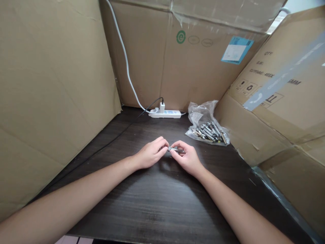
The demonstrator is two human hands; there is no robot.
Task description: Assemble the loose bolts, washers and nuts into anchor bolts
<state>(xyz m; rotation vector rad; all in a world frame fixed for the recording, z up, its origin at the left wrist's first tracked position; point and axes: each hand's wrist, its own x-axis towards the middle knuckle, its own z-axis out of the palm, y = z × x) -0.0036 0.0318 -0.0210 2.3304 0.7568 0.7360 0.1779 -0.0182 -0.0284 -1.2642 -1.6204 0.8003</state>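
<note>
Near the middle of the view, my right hand [187,158] is closed around a silver metal bolt [173,149], which lies roughly level between thumb and fingers. The bolt's left end, with what looks like a nut, points at my left hand [152,152]. My left thumb and fingertips are pinched together at that end, touching it. Whether they hold a small separate part is hidden. Behind my right hand, a clear plastic bag [200,113] lies on the table with several similar metal bolts [209,131] in it.
The dark wood table [152,206] carries a white power strip [169,114] with a plug [161,107] at the back. A black cable [111,141] runs to the left. Cardboard boxes [50,95] stand left, behind and right.
</note>
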